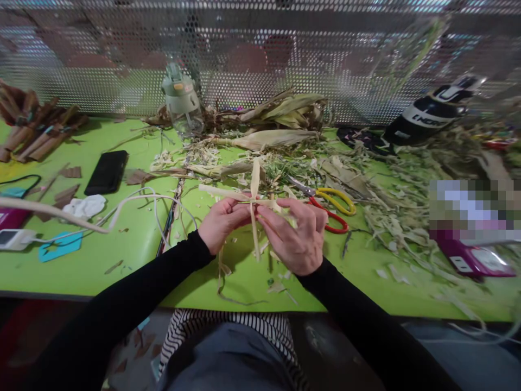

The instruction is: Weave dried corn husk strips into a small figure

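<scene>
Pale husk strips form a cross [255, 182] held above the green table [138, 260]. One strip points up, one down, one out to the left; the right part is mostly behind fingers. My left hand [223, 221] pinches the cross near its centre from the left. From the right, my right hand [297, 231] grips it with thumb and fingertips close to the same centre. Scissors [323, 199] with one yellow and one red handle lie just beyond my right hand. Below my left hand, a thin dry strand [222, 279] trails down to the table.
Dry husks [277, 138] and shredded scraps spread behind and right. A clear bottle [185, 106] and a black bottle [427, 117] stand near the perforated metal screen. At left are a black phone [106, 172], white cables and brown bundles [36, 127].
</scene>
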`<state>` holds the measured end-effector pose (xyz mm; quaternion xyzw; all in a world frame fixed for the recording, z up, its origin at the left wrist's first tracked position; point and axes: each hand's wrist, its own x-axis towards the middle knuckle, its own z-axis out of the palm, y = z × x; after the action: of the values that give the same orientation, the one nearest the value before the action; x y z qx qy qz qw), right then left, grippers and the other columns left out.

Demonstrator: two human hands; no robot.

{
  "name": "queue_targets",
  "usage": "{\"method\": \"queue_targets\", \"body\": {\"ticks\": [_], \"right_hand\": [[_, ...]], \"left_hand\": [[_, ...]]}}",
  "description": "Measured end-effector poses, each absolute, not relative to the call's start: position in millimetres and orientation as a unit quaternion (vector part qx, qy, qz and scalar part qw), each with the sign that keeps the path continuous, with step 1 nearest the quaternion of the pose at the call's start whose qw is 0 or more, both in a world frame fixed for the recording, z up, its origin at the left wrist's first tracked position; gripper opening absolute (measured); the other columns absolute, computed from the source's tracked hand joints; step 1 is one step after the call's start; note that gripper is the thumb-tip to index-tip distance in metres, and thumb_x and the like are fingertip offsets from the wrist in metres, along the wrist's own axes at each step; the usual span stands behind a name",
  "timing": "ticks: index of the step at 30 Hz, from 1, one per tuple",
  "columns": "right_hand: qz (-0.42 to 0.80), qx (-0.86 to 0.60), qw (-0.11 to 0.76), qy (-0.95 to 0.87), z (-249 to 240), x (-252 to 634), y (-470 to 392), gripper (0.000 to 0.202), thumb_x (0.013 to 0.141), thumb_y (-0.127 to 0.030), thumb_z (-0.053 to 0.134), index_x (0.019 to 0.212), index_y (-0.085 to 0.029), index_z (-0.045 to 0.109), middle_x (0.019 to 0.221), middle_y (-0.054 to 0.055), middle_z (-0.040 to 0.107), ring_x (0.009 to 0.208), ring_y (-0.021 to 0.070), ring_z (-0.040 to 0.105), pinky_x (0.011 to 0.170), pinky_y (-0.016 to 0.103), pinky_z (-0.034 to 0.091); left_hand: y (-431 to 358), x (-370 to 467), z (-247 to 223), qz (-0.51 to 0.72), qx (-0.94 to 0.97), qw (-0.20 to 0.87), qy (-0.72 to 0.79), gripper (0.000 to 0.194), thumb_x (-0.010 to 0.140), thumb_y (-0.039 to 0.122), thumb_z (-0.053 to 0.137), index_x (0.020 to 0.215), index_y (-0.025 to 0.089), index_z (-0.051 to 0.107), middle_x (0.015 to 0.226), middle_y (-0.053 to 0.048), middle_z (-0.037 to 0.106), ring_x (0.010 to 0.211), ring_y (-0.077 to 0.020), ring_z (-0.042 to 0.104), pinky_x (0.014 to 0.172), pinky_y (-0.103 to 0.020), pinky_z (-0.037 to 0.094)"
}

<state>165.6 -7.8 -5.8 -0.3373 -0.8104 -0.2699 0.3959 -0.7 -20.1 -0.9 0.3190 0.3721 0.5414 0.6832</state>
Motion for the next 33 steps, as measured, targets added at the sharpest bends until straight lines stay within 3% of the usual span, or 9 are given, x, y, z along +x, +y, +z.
{"method": "queue_targets", "body": {"ticks": [4, 10, 14, 18, 23, 28, 33], "right_hand": [[-0.284, -0.317, 0.401, -0.811, 1, 164, -12, 0.032, 0.074, -0.028, 0.074, 0.103, -0.031, 0.063, 0.114, 0.002, 0.06, 0.109, 0.0243, 0.044, 0.091, 0.04, 0.036], [-0.226, -0.279, 0.4, -0.843, 7, 169, -22, 0.029, 0.078, -0.023, 0.07, 0.101, -0.04, 0.063, 0.098, -0.008, 0.071, 0.09, 0.0193, 0.054, 0.089, 0.04, 0.036], [-0.163, -0.31, 0.416, -0.839, 7, 169, -20, 0.036, 0.079, -0.024, 0.07, 0.111, -0.036, 0.059, 0.104, -0.003, 0.07, 0.094, 0.0209, 0.057, 0.089, 0.04, 0.038], [-0.004, -0.39, 0.402, -0.828, 7, 173, -7, 0.022, 0.086, -0.033, 0.06, 0.106, -0.023, 0.061, 0.106, 0.007, 0.069, 0.099, 0.0239, 0.059, 0.086, 0.041, 0.041], [0.189, -0.384, 0.366, -0.826, 8, 181, 3, 0.02, 0.092, -0.035, 0.051, 0.086, -0.022, 0.065, 0.085, 0.003, 0.071, 0.077, 0.0187, 0.062, 0.073, 0.036, 0.044], [0.168, -0.39, 0.376, -0.823, 7, 179, 1, 0.02, 0.092, -0.033, 0.052, 0.085, -0.022, 0.067, 0.079, 0.002, 0.07, 0.072, 0.0168, 0.061, 0.071, 0.034, 0.044], [-0.022, -0.34, 0.401, -0.85, 9, 176, -4, 0.011, 0.085, -0.025, 0.063, 0.094, -0.026, 0.068, 0.092, 0.002, 0.071, 0.088, 0.0205, 0.059, 0.083, 0.039, 0.042]], "left_hand": [[-20, 0, -3, 0.521, 0.362, 0.676, 0.375, 0.035, 0.063, 0.034, 0.08, 0.086, 0.011, 0.066, 0.073, -0.003, 0.071, 0.066, -0.0117, 0.064, 0.073, -0.027, 0.051], [-24, 4, -2, 0.499, 0.469, 0.614, 0.393, 0.039, 0.064, 0.048, 0.075, 0.071, 0.011, 0.065, 0.068, -0.002, 0.067, 0.067, -0.0121, 0.061, 0.071, -0.027, 0.05], [-26, 5, -1, 0.514, 0.482, 0.588, 0.398, 0.033, 0.069, 0.043, 0.073, 0.07, 0.012, 0.064, 0.065, -0.001, 0.066, 0.064, -0.0108, 0.06, 0.069, -0.025, 0.05], [-25, 1, 2, 0.459, 0.443, 0.654, 0.407, 0.024, 0.076, 0.036, 0.068, 0.079, 0.011, 0.066, 0.061, -0.001, 0.065, 0.055, -0.0084, 0.058, 0.06, -0.022, 0.049], [-24, -3, 5, 0.381, 0.437, 0.684, 0.443, 0.021, 0.084, 0.031, 0.058, 0.085, 0.011, 0.067, 0.056, 0.001, 0.061, 0.047, -0.0059, 0.052, 0.049, -0.018, 0.044], [-26, -2, 7, 0.381, 0.45, 0.681, 0.434, 0.018, 0.079, 0.03, 0.064, 0.081, 0.013, 0.064, 0.06, 0.001, 0.061, 0.055, -0.0076, 0.058, 0.053, -0.018, 0.046], [-28, 0, 7, 0.42, 0.438, 0.667, 0.432, 0.034, 0.081, 0.048, 0.059, 0.085, 0.014, 0.06, 0.067, -0.001, 0.063, 0.062, -0.0105, 0.062, 0.056, -0.021, 0.048]]}}
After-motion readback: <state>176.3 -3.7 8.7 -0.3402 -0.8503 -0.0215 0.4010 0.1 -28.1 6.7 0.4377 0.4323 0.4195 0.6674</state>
